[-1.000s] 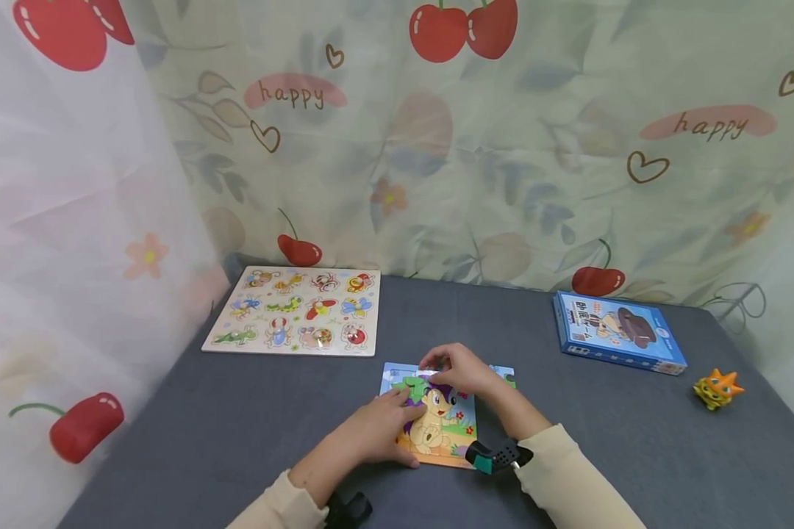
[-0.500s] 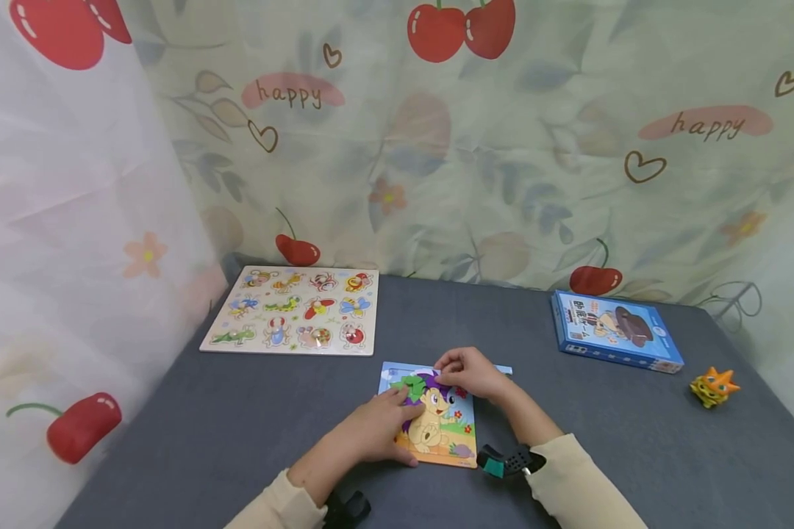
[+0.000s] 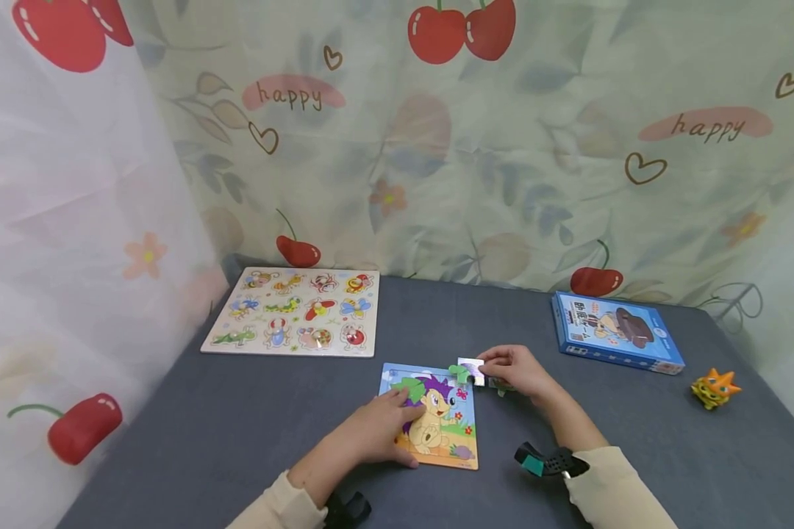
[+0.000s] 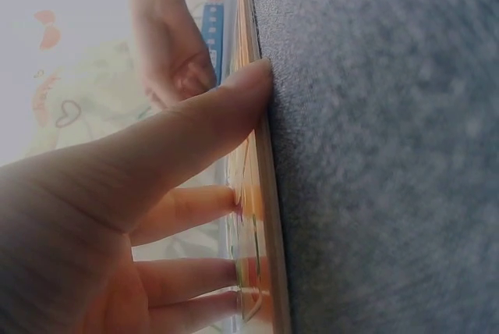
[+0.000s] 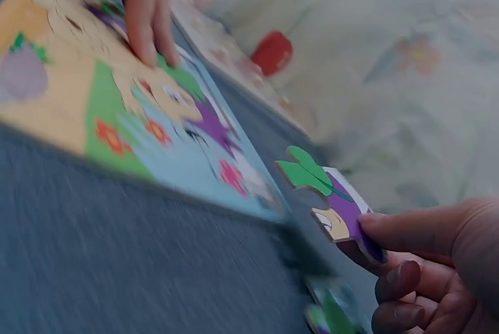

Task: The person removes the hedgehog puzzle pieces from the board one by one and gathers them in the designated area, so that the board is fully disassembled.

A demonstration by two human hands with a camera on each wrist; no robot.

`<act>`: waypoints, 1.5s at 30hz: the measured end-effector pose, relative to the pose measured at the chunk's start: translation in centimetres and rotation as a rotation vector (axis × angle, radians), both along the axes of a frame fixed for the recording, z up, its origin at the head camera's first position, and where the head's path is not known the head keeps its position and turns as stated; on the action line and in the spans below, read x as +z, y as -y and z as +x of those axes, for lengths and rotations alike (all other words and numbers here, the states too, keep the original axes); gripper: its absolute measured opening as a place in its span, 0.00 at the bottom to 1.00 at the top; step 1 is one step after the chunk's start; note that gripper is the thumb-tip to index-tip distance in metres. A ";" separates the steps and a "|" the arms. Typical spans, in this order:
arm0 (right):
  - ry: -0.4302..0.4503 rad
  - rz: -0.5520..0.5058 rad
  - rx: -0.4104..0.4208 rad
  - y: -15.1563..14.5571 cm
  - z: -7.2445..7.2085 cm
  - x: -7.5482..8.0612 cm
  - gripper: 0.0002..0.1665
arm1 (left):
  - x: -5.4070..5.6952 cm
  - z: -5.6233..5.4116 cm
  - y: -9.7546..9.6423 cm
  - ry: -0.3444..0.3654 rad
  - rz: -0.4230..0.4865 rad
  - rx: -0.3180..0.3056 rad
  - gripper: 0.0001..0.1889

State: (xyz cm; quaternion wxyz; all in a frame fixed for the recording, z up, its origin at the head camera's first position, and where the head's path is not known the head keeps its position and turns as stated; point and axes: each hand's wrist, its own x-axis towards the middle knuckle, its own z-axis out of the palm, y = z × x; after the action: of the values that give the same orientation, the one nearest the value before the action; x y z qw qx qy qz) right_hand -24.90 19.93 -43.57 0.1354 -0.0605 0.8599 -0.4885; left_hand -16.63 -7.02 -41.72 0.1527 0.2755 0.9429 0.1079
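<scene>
A jigsaw puzzle board (image 3: 437,433) with a hedgehog picture lies on the table in front of me. My left hand (image 3: 377,430) rests on its left side, fingers fairly straight on the picture and thumb (image 4: 245,88) at the near edge. Just off the board's upper right corner, my right hand (image 3: 516,369) pinches a puzzle piece (image 5: 341,205) between thumb and fingers. The piece shows a green leaf, purple spikes and part of a cream face. Another piece (image 5: 334,308), with green on it, lies on the table below that hand, partly covered by it in the head view.
A white insect puzzle board (image 3: 291,312) lies at the back left. A blue box (image 3: 618,330) stands at the back right, with an orange and yellow spiky toy (image 3: 716,388) nearer the right edge. A patterned cloth (image 3: 397,147) hangs behind the table.
My right hand has moved from over the top of the hedgehog board to the right, past its corner. The pinched piece now shows clearly. The left hand has stayed in place.
</scene>
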 end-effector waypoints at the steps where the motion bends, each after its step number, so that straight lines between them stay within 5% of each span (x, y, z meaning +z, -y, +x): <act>1: 0.005 0.002 -0.008 -0.5 0.0 0.0 0.17 | 0.0 0.0 0.0 -0.001 0.000 -0.001 0.40; 28: 0.043 -0.037 -0.227 -10.5 2.0 -1.3 0.28 | -0.5 0.0 0.1 -0.001 0.012 0.003 0.40; 45: -0.008 0.105 -0.239 -9.7 2.5 -1.7 0.26 | -0.5 0.0 0.1 0.003 0.006 0.009 0.40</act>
State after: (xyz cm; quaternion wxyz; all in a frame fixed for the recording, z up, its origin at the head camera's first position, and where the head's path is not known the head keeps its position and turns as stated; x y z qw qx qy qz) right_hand -22.37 29.61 -45.32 0.0759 0.0478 0.8858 -0.4554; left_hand -16.66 -7.09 -42.17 0.1528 0.2716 0.9436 0.1116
